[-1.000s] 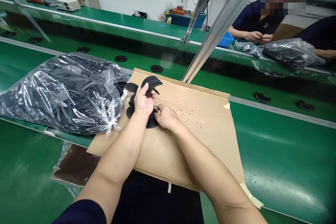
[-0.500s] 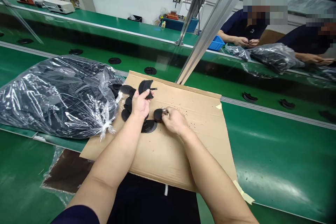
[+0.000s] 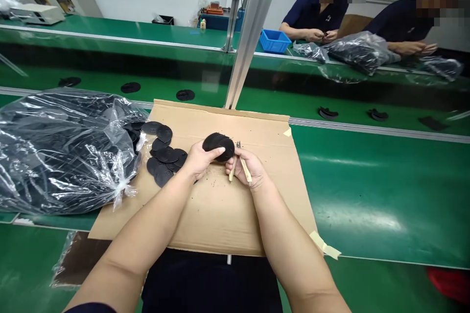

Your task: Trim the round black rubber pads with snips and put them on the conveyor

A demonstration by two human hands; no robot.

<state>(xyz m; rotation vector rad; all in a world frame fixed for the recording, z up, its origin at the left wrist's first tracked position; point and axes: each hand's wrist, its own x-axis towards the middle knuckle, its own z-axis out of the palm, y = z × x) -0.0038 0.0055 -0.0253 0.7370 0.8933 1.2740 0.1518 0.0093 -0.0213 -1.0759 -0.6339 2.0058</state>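
My left hand (image 3: pixel 200 160) grips round black pad (image 3: pixel 219 147), now just beside right hand (image 3: pixel 249 168), which clenches small snips (image 3: pixel 240 166); more pads (image 3: pixel 164 159) lie on cardboard's (image 3: pixel 220 220) left side.

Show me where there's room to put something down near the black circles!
The cardboard has a free patch right of the right hand, up to its edge. Past that edge, the green belt is bare too. It's crowded left of the left hand, where black discs pile against the plastic bag.
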